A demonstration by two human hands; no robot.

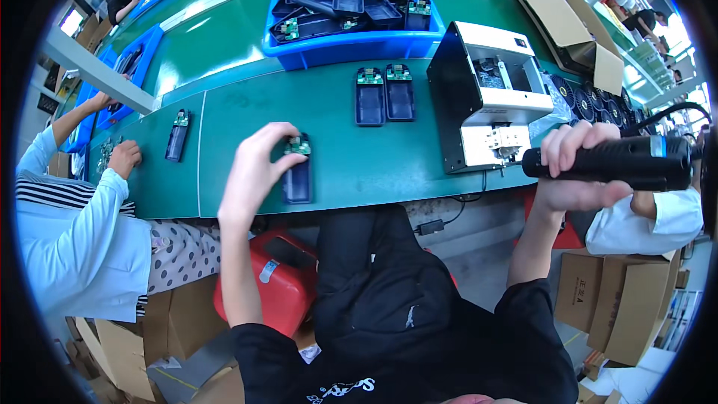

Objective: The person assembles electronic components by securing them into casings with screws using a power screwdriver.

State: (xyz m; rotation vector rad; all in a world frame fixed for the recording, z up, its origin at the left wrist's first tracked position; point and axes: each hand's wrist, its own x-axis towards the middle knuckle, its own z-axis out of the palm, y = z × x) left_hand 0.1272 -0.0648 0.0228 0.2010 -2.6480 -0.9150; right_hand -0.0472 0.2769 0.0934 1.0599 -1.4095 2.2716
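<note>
My left hand [250, 168] pinches the upper end of a dark plastic casing [298, 183] that lies on the green bench; a small green circuit board [298, 144] shows between thumb and fingers. In my right hand [572, 146], fingers are wrapped round a thick black electric screwdriver [636, 162], held level at the right, with its narrower end toward the left. Below that end stands a black and silver screw feeder [449, 97]. Two more casings [369, 101] with boards at their tops lie side by side left of the feeder.
A blue bin [351, 49] heaped with casings stands at the back. Another casing [177, 137] lies at the left, near a co-worker's hand [125, 157]. An open cardboard box [553, 11] and several black coiled parts [598, 105] are at the right. A red stool [280, 292] stands below.
</note>
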